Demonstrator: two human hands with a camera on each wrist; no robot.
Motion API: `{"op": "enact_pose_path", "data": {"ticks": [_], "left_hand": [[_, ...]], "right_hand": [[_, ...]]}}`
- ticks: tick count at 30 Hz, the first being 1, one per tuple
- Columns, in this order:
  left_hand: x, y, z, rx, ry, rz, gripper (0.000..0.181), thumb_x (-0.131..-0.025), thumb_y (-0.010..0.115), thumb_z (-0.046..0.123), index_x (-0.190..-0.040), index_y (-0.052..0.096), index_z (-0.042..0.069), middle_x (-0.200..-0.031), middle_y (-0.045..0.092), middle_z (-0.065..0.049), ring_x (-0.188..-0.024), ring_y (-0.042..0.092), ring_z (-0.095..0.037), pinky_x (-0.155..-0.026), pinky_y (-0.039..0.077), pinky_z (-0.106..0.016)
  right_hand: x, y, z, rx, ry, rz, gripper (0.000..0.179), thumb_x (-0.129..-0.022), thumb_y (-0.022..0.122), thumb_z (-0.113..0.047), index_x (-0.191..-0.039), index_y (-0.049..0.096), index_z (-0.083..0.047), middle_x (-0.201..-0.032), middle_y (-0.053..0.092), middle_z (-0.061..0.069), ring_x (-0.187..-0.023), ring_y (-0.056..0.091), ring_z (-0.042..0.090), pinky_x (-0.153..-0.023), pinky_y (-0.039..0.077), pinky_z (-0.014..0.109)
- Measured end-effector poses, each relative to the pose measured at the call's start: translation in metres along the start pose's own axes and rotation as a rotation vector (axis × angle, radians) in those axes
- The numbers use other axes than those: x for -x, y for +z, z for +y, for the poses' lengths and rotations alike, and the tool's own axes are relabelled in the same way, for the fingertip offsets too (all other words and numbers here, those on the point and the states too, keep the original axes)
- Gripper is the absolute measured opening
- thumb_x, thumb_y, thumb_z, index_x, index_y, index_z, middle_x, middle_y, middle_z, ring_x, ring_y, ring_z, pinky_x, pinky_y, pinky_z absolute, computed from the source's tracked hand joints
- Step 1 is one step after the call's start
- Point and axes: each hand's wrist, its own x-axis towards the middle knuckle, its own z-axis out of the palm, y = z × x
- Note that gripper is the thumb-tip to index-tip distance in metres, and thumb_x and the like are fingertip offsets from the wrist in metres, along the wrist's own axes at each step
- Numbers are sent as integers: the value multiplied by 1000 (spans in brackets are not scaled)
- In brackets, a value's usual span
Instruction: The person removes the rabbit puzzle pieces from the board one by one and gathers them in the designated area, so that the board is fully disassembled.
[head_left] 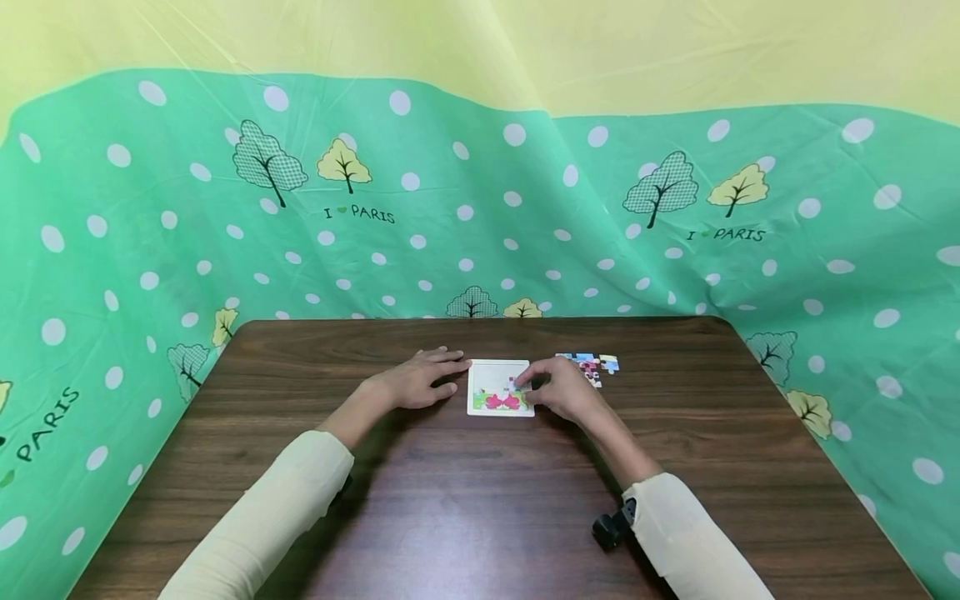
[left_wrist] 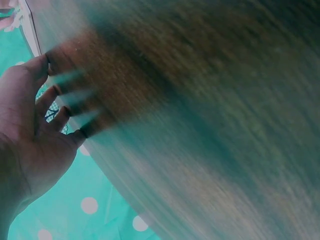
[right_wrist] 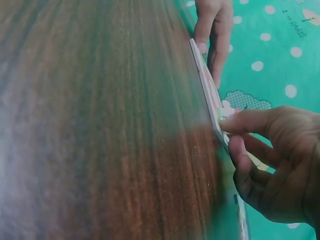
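A white square puzzle tray (head_left: 501, 363) lies on the table, its lower part filled with pieces showing pink and green shapes. My left hand (head_left: 420, 379) rests at the tray's left side with its fingers stretched out, fingertips right at the rim. In the left wrist view, the spread fingers of this left hand (left_wrist: 40, 120) show with nothing between them. Over the tray's right part, my right hand (head_left: 562, 387) pinches a small light puzzle piece (head_left: 514, 383) with its fingertips. The right wrist view has the right hand (right_wrist: 280, 155) low over the tray's edge (right_wrist: 204, 82).
Several joined and loose puzzle pieces (head_left: 588, 367) lie just right of the tray, partly behind the right hand. The dark wooden table (head_left: 450, 500) ends at a green dotted cloth (head_left: 420, 208) hanging behind. A black wrist camera (head_left: 611, 529) sits by the right sleeve.
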Motion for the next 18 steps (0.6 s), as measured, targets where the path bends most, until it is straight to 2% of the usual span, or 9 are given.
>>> {"op": "enact_pose_path", "data": {"ticks": [3, 5, 6, 8, 10, 13, 15, 18], "left_hand": [[0, 0, 0, -5, 1, -1, 61, -118, 53, 48, -176, 43, 33, -188, 31, -1, -179, 16, -35, -144, 13, -65], [0, -1, 1, -4, -3, -5, 61, -118, 53, 48, -176, 42, 33, -189, 30, -1, -179, 16, -35, -144, 12, -64], [0, -1, 1, -6, -7, -7, 61, -118, 53, 48, -177, 42, 34, -189, 30, 0, -179, 16, -34, -144, 12, -64], [0, -1, 1, -6, -10, -9, 62, -118, 53, 48, -177, 41, 34, -189, 29, 0, -179, 16, -34, -145, 12, -63], [0, -1, 1, -6, -14, -9, 62, -118, 53, 49, -177, 41, 34, -189, 29, 1, -179, 15, -33, -145, 12, -63], [-1, -2, 1, -10, -18, -11, 62, -118, 53, 49, -177, 40, 35, -189, 29, 1, -179, 15, -32, -145, 11, -63], [-1, -1, 0, -15, -17, -12, 62, -118, 53, 49, -177, 40, 36, -189, 29, 1, -179, 15, -32, -145, 11, -63], [-2, 0, -2, -18, -9, -12, 62, -118, 52, 49, -177, 40, 35, -189, 28, 1, -179, 15, -33, -145, 11, -63]], "right_hand": [[0, -1, -2, 34, -14, -11, 17, -90, 84, 4, -100, 90, -9, -124, 84, 15, -117, 67, 32, -97, 54, 40], [0, -1, -2, 55, -27, -14, 17, -90, 84, 3, -99, 91, -9, -121, 85, 13, -114, 68, 25, -97, 54, 36], [0, -1, -2, 56, -27, -15, 17, -90, 85, 3, -100, 90, -10, -121, 85, 12, -111, 68, 21, -95, 54, 34], [-1, -2, -2, 45, -17, -19, 18, -90, 86, 3, -101, 90, -10, -124, 84, 12, -92, 68, 16, -83, 55, 31], [-2, -4, -2, 35, 2, -17, 19, -89, 87, 3, -102, 90, -11, -129, 83, 12, -79, 61, 11, -76, 52, 27], [-4, -6, -2, 22, 23, -15, 21, -88, 90, 2, -104, 90, -10, -135, 80, 13, -75, 57, 13, -72, 51, 27], [-4, -7, -1, 28, 21, -16, 21, -87, 91, 1, -105, 90, -10, -136, 80, 14, -80, 57, 13, -78, 52, 27], [-3, -6, 0, 24, 8, -16, 22, -87, 91, 1, -106, 89, -9, -136, 79, 17, -72, 55, 13, -73, 52, 29]]}}
